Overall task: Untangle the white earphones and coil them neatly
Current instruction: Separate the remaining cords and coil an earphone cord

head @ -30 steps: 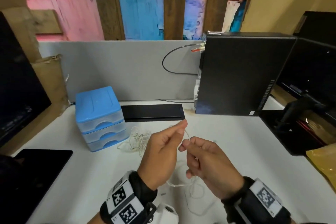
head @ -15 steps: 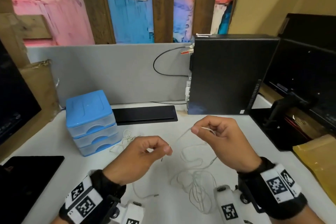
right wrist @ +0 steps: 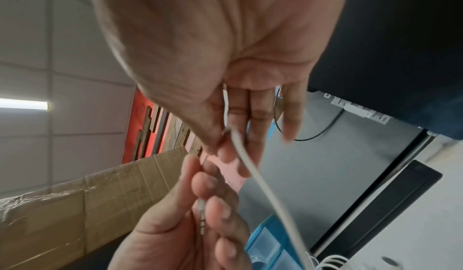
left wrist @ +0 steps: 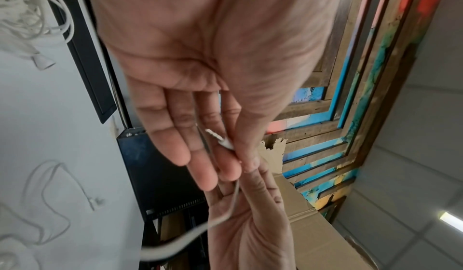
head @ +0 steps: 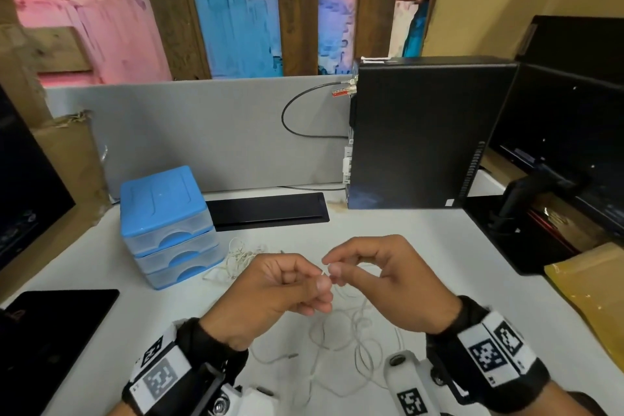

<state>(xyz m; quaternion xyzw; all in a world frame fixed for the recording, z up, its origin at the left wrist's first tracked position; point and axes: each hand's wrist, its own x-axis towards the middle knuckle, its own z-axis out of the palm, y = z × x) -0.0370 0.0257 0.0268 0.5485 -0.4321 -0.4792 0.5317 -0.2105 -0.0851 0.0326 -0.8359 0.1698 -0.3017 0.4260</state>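
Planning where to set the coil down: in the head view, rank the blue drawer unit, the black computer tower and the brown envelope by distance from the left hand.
1. Blue drawer unit, left of the left hand.
2. Black computer tower, back right.
3. Brown envelope, far right edge.

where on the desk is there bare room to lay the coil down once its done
Bare white desk lies between the right hand, the black computer case and the monitor stand. Another patch sits between the blue drawer unit and the dark tablet. Crowded: the loose earphone cable under both hands, and the second tangle beside the drawers.
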